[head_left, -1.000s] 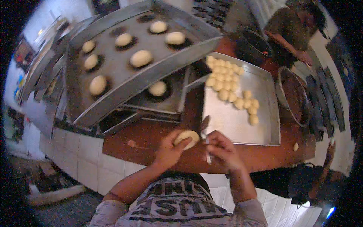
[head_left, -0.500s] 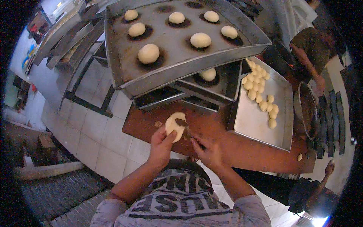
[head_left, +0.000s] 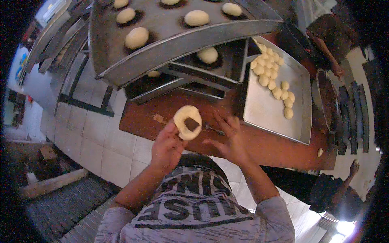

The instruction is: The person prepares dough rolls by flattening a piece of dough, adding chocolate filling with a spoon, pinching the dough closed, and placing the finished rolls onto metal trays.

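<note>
A flattened round of pale dough [head_left: 183, 115] rests in my left hand [head_left: 166, 148], whose fingers and thumb grip its lower left edge. On the dough sits a dab of dark brown filling [head_left: 191, 124]. To the right, my right hand [head_left: 231, 141] hovers low over the reddish-brown table [head_left: 267, 150] with its fingers spread. Just beside its fingertips a thin metal spreading tool [head_left: 214, 129] lies on the table; its full shape is partly blurred.
Stacked metal baking trays [head_left: 194, 48] holding spaced dough balls rise just beyond my hands. At the right, a deep pan [head_left: 279, 125] contains many small dough balls. Two other people are at the right: one person's arm [head_left: 330, 60] farther back, another person [head_left: 336, 190] nearer.
My right hand has let go of the spreading tool and opened. A dab of brown filling now sits on the dough, which my left hand has tipped up. The view has shifted slightly.
</note>
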Tool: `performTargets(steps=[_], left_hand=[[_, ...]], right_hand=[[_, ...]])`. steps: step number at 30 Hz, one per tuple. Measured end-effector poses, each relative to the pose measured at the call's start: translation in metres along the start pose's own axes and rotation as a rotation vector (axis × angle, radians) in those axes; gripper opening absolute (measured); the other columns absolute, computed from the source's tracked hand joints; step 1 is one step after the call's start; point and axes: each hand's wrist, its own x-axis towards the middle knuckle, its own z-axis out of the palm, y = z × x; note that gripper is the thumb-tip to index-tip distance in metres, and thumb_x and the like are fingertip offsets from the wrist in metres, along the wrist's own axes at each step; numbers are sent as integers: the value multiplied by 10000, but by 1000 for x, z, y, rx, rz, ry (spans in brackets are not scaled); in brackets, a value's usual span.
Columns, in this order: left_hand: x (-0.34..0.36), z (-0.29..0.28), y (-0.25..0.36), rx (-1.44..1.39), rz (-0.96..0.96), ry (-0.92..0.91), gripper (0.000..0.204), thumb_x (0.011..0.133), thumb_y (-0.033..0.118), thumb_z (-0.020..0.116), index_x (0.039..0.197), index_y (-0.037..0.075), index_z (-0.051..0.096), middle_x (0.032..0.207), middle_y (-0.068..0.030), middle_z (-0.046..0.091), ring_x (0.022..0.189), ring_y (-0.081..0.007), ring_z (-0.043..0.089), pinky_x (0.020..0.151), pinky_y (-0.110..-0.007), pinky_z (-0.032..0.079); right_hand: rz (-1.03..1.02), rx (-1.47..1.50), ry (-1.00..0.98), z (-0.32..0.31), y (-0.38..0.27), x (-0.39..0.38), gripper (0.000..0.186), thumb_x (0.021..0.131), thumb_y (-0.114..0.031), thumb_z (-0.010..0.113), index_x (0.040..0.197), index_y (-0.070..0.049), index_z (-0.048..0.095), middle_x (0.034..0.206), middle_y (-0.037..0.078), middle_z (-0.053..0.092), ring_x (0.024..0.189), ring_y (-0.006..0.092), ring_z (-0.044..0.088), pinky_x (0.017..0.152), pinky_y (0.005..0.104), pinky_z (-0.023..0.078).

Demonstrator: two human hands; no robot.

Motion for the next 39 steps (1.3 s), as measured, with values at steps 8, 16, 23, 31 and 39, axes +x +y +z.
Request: performTargets(steps=[8,16,23,31,39], left_hand=[[-9,39,-8,916,188,-156,545,907,91,444,1373,-14,181,1298,-130,416,1169,-157,394,943,-298,354],[24,44,10,153,-166,101,367,917,337,464,1100,22,510,1018,-76,578,908,-157,555,786,-267,431],[8,56,7,1005,-68,89,439,903,391,477,1040,-23,534,960,-79,577,930,-175,549,789,-298,426],[23,28,6,199,-278,160,452,920,395,433,1079,-16,530,999,-81,581,950,-187,550,831,-301,414],[5,40,-1,960,-124,78,384,904,384,470,1038,40,574,980,-84,593,917,-141,561,804,-281,423]], right_hand=[[-101,540,107,-22,-12,19,372,692,-204,702,1051,-124,646,940,74,582,902,265,479,842,373,387],[-424,-69,218,-10,-31,-1,331,711,-174,662,1040,-147,649,959,62,553,844,251,484,765,362,382],[-99,427,114,-22,-15,13,246,692,-175,714,924,-116,659,875,60,487,876,235,454,798,336,369],[-196,299,142,-10,-21,11,123,702,-120,701,793,-65,639,940,96,548,914,281,487,819,369,399],[175,794,-23,-9,-9,12,194,754,-131,654,946,-103,664,998,98,548,988,286,467,871,398,364]])
